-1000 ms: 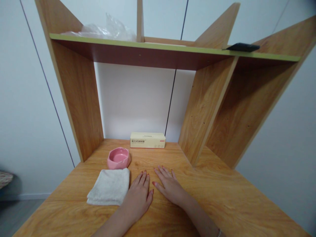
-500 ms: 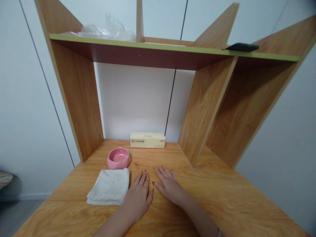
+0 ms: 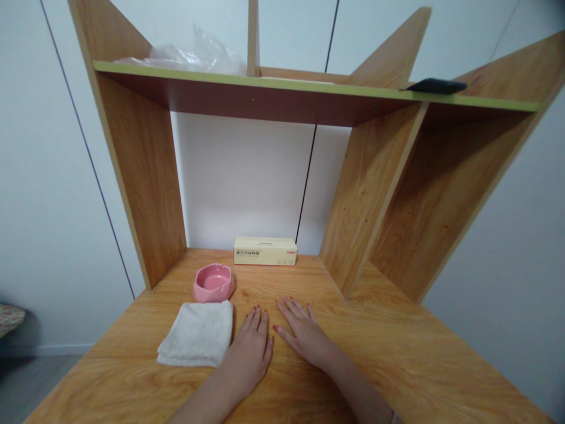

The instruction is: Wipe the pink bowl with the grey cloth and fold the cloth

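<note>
Both of my hands lie flat, palms down, on the wooden desk (image 3: 397,353), fingers stretched out and holding nothing. My left hand (image 3: 248,352) rests just right of a folded white towel (image 3: 196,334), close to its edge. My right hand (image 3: 302,332) lies beside the left one, the two almost touching. Beyond the towel stands a small pink bowl (image 3: 213,282). A long cream box (image 3: 265,251) with printed lettering lies at the back of the desk against the wall.
A wooden hutch rises around the desk, with a side panel (image 3: 141,176) on the left and slanted dividers (image 3: 371,188) on the right. On its green-edged shelf (image 3: 309,88) lie crumpled clear plastic (image 3: 194,53) and a flat black object (image 3: 435,86).
</note>
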`<state>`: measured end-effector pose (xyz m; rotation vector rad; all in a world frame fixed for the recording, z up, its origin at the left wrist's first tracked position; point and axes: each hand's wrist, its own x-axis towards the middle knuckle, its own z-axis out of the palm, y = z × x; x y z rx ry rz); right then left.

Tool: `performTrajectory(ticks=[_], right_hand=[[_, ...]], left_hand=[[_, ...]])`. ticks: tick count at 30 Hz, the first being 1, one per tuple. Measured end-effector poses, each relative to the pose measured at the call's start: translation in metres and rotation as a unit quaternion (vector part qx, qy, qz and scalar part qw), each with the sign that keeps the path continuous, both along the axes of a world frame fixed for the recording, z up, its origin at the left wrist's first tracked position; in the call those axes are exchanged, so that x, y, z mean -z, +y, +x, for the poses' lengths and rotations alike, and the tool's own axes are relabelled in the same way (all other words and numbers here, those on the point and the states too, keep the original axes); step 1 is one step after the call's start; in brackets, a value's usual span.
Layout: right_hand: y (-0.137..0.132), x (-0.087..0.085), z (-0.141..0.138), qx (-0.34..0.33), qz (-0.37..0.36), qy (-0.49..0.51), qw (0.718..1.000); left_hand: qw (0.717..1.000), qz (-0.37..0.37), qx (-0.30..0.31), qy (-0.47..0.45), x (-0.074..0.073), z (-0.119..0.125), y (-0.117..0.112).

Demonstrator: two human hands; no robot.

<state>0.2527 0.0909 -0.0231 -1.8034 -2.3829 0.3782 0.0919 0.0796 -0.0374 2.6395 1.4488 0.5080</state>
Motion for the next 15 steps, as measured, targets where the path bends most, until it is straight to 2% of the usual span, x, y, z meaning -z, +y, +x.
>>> performTrajectory(ticks=[4,8,12,15], right_hand=[[0.000,-0.001,0.000,0.002,0.009,0.008,1.000],[-0.003,-0.010,-0.017,0.008,0.075,0.037,0.996],[-0.017,-0.021,-0.061,-0.092,0.146,0.080,0.982],[-0.028,-0.023,-0.097,-0.152,0.175,0.059,0.971]], left_hand=[[0.994,0.049,0.006,-0.094,-0.015,-0.008,0.009],[0.970,0.147,-0.051,-0.186,-0.038,-0.035,0.031],[0.951,0.180,-0.158,-0.197,-0.055,-0.072,0.052],[0.943,0.184,-0.228,-0.160,-0.061,-0.092,0.058]])
